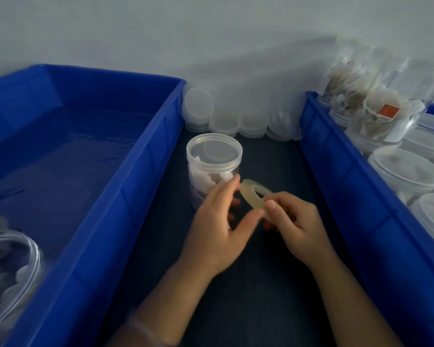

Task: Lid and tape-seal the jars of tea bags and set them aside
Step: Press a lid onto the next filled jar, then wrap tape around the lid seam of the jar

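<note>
A clear plastic jar of tea bags (211, 169) stands upright on the dark table between two blue bins, with a clear lid on top. Just in front of it, both hands hold a pale roll of clear tape (249, 190). My left hand (218, 221) pinches the roll's near edge with thumb and fingers, its fingertips close to the jar's lower side. My right hand (293, 221) grips the roll's right side, thumb on top.
A large blue bin (125, 186) on the left holds a jar (8, 271) at its near corner. The blue bin (341, 171) on the right holds several jars of tea bags (406, 171). Spare clear lids (226, 118) lean along the back wall.
</note>
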A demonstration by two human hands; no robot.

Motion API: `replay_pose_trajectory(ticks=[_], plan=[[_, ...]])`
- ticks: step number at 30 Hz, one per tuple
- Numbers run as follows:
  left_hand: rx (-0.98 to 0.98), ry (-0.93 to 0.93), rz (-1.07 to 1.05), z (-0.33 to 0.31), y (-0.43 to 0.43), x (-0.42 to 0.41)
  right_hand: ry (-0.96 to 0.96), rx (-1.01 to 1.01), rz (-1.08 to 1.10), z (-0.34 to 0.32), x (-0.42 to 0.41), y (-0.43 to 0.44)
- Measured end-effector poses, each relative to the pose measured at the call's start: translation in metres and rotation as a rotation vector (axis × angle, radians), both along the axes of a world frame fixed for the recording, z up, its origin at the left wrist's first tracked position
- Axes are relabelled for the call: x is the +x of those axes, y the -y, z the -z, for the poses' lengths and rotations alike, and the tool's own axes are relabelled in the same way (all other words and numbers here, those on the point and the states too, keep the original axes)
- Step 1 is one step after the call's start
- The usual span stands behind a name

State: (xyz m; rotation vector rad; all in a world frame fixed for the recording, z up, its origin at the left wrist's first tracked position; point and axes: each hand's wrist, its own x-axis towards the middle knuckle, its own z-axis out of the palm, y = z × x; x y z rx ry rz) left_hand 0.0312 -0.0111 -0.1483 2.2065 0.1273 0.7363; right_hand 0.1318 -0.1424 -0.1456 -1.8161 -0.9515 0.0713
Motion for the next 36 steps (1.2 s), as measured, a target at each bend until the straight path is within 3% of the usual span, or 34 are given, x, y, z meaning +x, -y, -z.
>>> replay_pose_trajectory(ticks=[3, 10, 20, 27, 29, 33, 36], plan=[[-0.072, -0.121, 0.065, 0.001, 0.006, 0.004, -0.038, 0.098, -0.025, 0.003, -0.007, -0.004], [-0.171, 0.148, -0.073, 0.001, 0.008, 0.002, -0.099, 0.203, 0.029, 0.011, -0.019, -0.018], [-0.11, 0.284, -0.127, 0.003, -0.004, 0.001, -0.031, 0.113, 0.024, 0.011, -0.024, -0.019], [0.023, 0.218, -0.186, 0.001, -0.005, 0.002, 0.105, 0.013, -0.05, 0.008, -0.024, -0.016], [-0.053, 0.151, -0.128, -0.002, -0.002, 0.0, 0.124, 0.017, -0.029, 0.009, -0.023, -0.017], [-0.453, -0.062, 0.106, -0.005, -0.003, -0.003, 0.083, 0.014, 0.046, 0.01, -0.017, -0.016], [-0.579, -0.089, 0.072, -0.005, -0.006, -0.001, 0.122, -0.074, 0.012, 0.009, -0.013, -0.01]])
